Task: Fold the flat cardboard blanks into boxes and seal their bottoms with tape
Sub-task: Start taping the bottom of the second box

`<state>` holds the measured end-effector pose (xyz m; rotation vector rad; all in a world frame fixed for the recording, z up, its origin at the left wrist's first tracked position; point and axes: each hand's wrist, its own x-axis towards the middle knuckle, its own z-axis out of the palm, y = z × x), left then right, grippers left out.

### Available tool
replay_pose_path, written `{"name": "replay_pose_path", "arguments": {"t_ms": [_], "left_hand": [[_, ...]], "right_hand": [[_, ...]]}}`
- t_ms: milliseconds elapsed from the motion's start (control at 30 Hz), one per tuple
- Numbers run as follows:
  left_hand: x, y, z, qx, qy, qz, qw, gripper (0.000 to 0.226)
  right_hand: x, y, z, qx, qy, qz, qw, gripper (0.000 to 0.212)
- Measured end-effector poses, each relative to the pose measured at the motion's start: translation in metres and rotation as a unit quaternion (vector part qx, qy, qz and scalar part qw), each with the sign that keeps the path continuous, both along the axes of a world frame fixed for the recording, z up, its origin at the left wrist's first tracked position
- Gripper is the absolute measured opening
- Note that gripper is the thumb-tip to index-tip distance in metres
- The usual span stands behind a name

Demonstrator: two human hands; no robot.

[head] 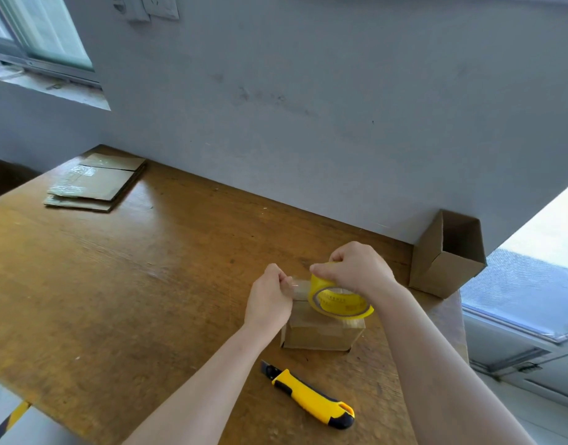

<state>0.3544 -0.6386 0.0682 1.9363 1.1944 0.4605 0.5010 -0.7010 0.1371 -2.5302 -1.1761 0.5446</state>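
Note:
A small folded cardboard box (321, 334) stands on the wooden table (131, 284) in front of me. My right hand (356, 268) grips a yellow roll of clear tape (338, 301) just above the box top. My left hand (269, 297) pinches the free end of the tape, and a short clear strip stretches between the two hands over the box. A stack of flat cardboard blanks (96, 183) lies at the table's far left corner.
A yellow and black utility knife (311, 396) lies on the table just in front of the box. A folded, open box (446, 255) sits on its side at the far right against the grey wall. The table's right edge drops off beside it.

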Motion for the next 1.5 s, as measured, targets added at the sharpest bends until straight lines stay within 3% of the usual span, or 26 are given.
{"name": "replay_pose_path", "arguments": {"t_ms": [300,533,700,867,1167,1267,1367,1433,1500], "left_hand": [[-0.001,-0.001,-0.013,-0.164,-0.014,0.095,0.982,0.021],[-0.002,0.004,-0.021,-0.221,-0.041,0.114,0.968,0.026],[-0.003,0.008,-0.03,-0.307,-0.09,0.13,0.938,0.026],[0.0,0.005,-0.041,-0.337,-0.084,0.124,0.93,0.026],[0.003,0.0,-0.046,-0.255,-0.003,0.083,0.963,0.022],[0.0,-0.002,-0.049,-0.169,0.045,0.084,0.981,0.016],[0.004,-0.012,-0.041,-0.093,-0.069,0.131,0.985,0.009],[0.008,-0.015,-0.039,-0.113,-0.13,0.13,0.976,0.014],[0.007,-0.012,-0.047,-0.178,-0.105,0.108,0.972,0.021]], "right_hand": [[-0.02,0.008,0.002,-0.029,-0.079,0.043,0.996,0.036],[-0.027,0.016,-0.004,-0.03,-0.101,0.055,0.993,0.04],[-0.027,0.02,-0.005,-0.036,-0.101,0.054,0.993,0.04],[-0.027,0.021,-0.006,-0.034,-0.099,0.056,0.993,0.045],[-0.028,0.02,-0.005,-0.029,-0.105,0.054,0.993,0.051],[-0.03,0.019,-0.004,-0.029,-0.105,0.053,0.993,0.049],[-0.03,0.019,-0.006,-0.032,-0.106,0.05,0.993,0.044],[-0.03,0.019,-0.006,-0.034,-0.109,0.047,0.992,0.042],[-0.03,0.019,-0.007,-0.037,-0.107,0.048,0.992,0.042]]}}
